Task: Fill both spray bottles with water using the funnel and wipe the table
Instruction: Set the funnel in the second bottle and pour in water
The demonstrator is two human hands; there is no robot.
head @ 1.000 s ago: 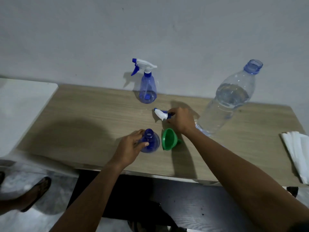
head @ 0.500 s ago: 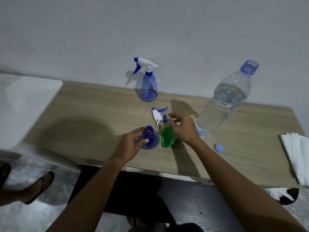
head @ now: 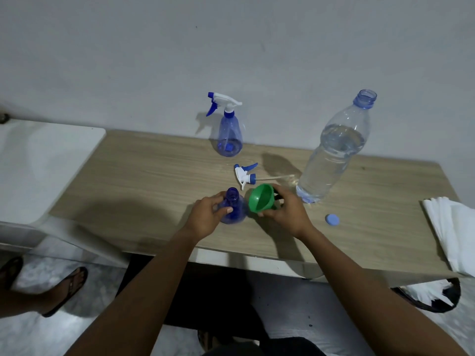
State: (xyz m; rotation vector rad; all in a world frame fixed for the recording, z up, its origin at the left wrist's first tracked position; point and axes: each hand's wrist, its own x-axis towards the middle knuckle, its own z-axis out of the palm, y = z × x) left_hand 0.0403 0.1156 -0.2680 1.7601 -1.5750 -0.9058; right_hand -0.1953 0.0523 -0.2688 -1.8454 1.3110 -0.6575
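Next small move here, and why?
Probably turn the funnel upright and seat its spout in the open bottle: the left hand steadies that bottle, its sprayer lies off on the table, and the right hand holds the funnel tilted beside it.

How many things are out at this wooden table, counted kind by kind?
Blue translucent plastic spray bottles: 2
Loose white-and-blue trigger sprayer head: 1
Green plastic funnel: 1
Clear plastic water bottle: 1
Round blue bottle cap: 1
White paper napkin stack: 1
Total: 7

- Wooden table (head: 154, 181), against the wall.
- Capped spray bottle (head: 229, 134) upright at the back.
- Loose trigger head (head: 244, 175) lying flat.
- Open spray bottle (head: 236, 214) near the front.
- Uncapped water bottle (head: 334, 155); blue cap (head: 332, 219) nearby.
- White tissue stack (head: 452, 227), right end.
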